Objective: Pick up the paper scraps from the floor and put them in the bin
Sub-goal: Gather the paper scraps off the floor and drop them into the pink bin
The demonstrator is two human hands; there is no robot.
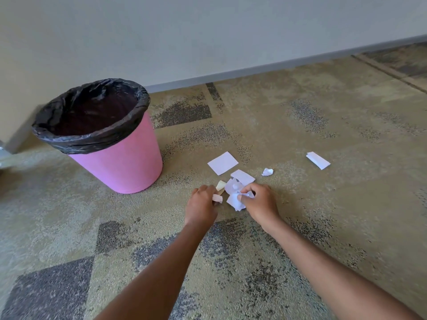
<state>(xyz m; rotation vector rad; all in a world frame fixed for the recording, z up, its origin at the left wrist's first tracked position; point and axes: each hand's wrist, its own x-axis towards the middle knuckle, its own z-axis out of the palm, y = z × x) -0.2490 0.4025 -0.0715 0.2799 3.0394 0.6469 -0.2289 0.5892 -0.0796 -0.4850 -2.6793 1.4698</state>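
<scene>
While several paper scraps (pixel 231 185) lie on the patterned carpet (pixel 323 116), the task is judged to be at an early stage, as gathering is under way and nothing has yet been carried to the bin (pixel 120 165). A pinkish scrap (pixel 217 198) is pinched between the thumb and curled fingers of the left hand (pixel 201 204), low over the floor. A bunch of crumpled white pieces (pixel 237 199) is gripped by the right hand (pixel 261 202), whose fingers are curled round them just beside the left hand. Between and just beyond the two hands a yellowish scrap (pixel 220 185) and a flat white sheet (pixel 243 176) are seen on the carpet, with a larger white square (pixel 223 163) just behind them. Further to the right, well apart from the hands, a small crumpled ball (pixel 267 172) and a folded strip (pixel 318 160) remain to be collected. The pink bin is set upright to the left, near the wall, and is lined with a black bag (pixel 92 140) folded over its rim. Its mouth is open and no paper can be made out in the part of the dark interior that is visible, though the bottom is hidden from this angle, so whether it is wholly empty cannot be told.
</scene>
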